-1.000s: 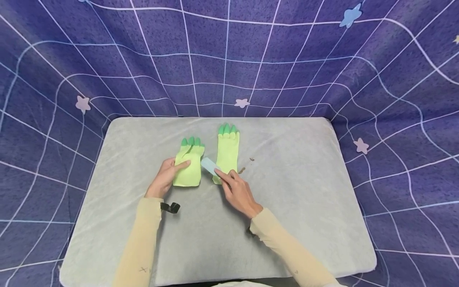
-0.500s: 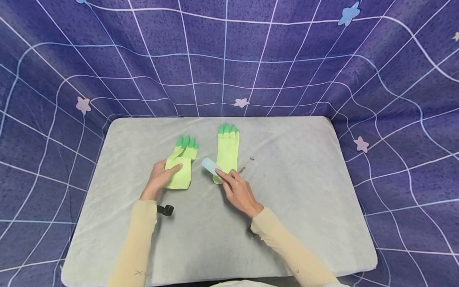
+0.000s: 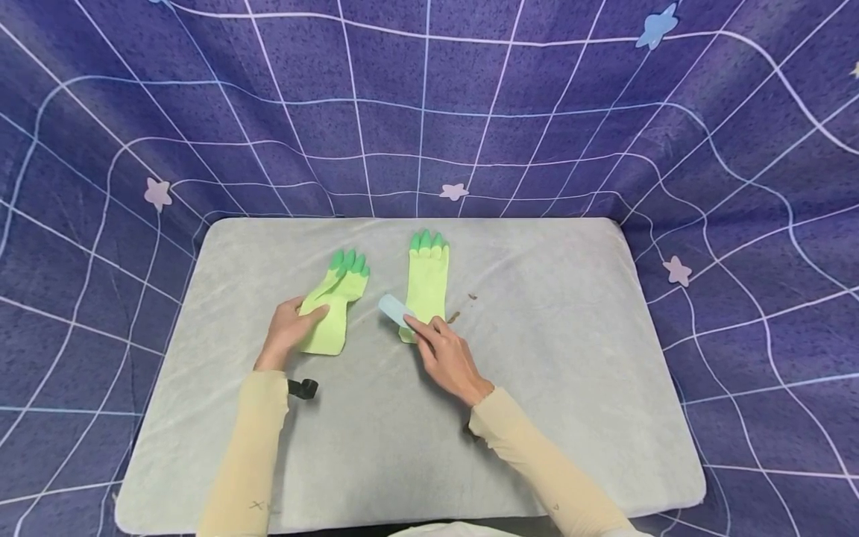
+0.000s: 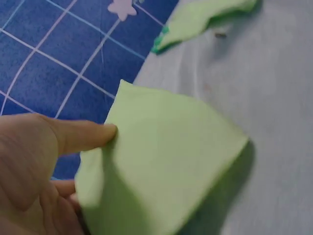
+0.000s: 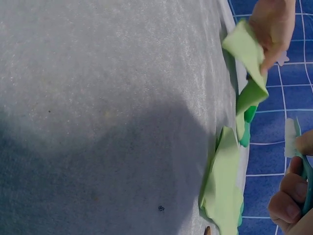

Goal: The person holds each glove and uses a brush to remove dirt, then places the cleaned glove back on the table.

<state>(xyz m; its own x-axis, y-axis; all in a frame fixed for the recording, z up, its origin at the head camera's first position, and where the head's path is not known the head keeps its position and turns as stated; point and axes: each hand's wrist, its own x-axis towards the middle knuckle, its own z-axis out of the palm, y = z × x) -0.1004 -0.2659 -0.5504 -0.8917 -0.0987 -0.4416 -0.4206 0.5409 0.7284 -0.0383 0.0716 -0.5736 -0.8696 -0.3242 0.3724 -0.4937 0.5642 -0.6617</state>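
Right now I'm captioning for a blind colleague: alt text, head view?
A person's left hand pinches a dark-tipped lime-green glove; the right hand holds a pale-blue oblong tool near a matching glove lying on grey cloth.

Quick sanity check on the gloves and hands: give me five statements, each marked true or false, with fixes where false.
1. The left hand holds a light-green glove. True.
2. The right hand is empty. False: it holds a light-blue tool.
3. The other glove lies on the grey surface. True.
4. In the head view, the brown bits lie left of both gloves. False: right of both.
5. Both gloves have darker green finger ends. True.
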